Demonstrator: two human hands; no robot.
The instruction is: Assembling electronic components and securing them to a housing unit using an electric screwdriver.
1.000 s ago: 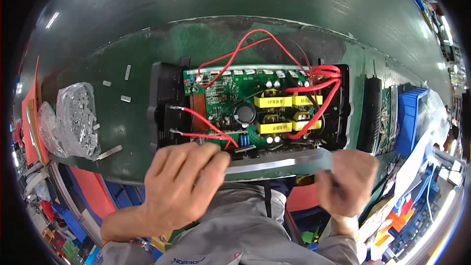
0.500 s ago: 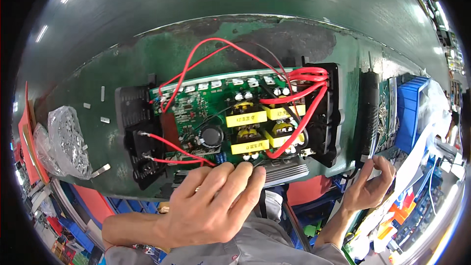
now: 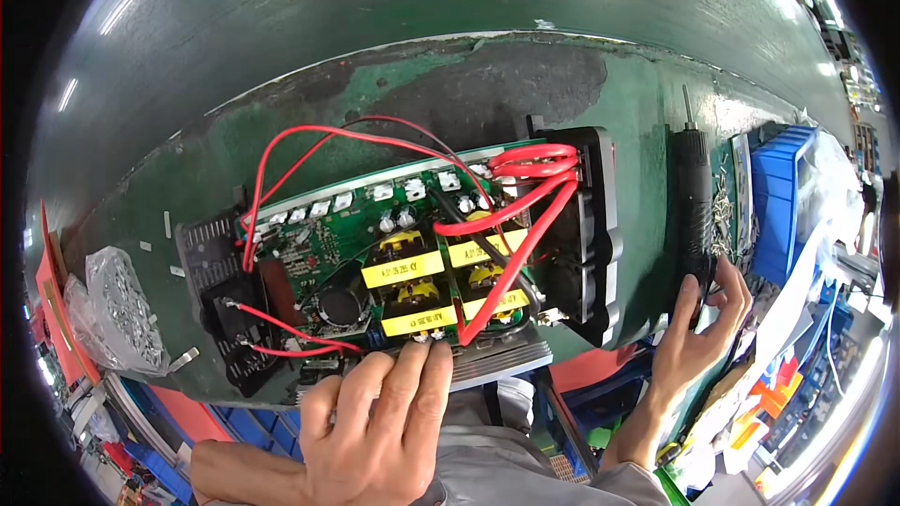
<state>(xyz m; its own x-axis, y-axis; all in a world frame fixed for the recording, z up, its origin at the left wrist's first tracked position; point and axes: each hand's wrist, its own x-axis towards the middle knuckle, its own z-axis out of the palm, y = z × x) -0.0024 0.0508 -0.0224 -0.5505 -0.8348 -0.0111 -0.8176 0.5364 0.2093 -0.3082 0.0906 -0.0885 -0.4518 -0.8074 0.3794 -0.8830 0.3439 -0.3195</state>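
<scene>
A green circuit board (image 3: 323,225) with yellow-labelled transformers (image 3: 403,269) sits between two black end panels (image 3: 592,234), a ribbed metal heatsink (image 3: 502,363) along its near side. Thick red cables (image 3: 525,267) loop at its right end, and thinner red wires arch over the far edge. My left hand (image 3: 380,422) grips the unit's near edge, fingertips beside the front transformers; its thumb is hidden. At the right, my right hand (image 3: 703,333) closes its thumb and fingers round the lower end of a black electric screwdriver (image 3: 695,197), which lies with its bit pointing away from me.
Loose screws (image 3: 721,211) lie right of the screwdriver, beside a blue bin (image 3: 782,201) and clear plastic. A clear bag of small metal parts (image 3: 124,314) rests at the left, with a few small pale pieces nearby. Blue trays are below the bench edge.
The circuit board unit has shifted left and tilted, its left end now nearer me, with my left hand on it. My right hand has moved up onto the screwdriver and closed round its lower end.
</scene>
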